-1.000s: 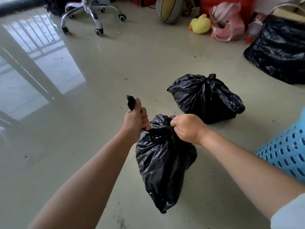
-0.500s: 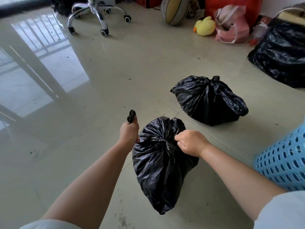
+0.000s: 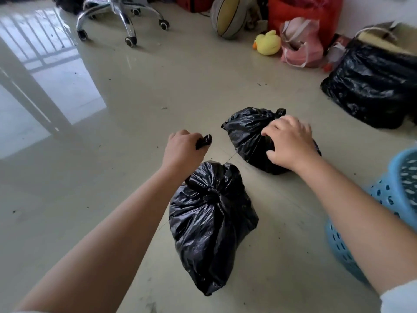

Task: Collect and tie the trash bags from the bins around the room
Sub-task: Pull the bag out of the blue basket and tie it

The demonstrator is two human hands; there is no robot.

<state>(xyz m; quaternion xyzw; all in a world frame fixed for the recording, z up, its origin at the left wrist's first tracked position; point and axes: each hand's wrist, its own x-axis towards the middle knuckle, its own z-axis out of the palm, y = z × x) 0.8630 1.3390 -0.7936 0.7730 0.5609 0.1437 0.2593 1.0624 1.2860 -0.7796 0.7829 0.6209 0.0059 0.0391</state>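
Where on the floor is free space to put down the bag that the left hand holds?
Bare floor lies left of the held bag, between the left hand and the chair base. The right is crowded: second bag, blue basket, large black bag.

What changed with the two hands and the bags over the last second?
The right hand let go of the near trash bag and moved forward to the second tied bag on the floor, fingers spread over it; contact is unclear. The left hand kept gripping the near bag's tied end. The second bag, the blue basket and the large black bag stayed put.
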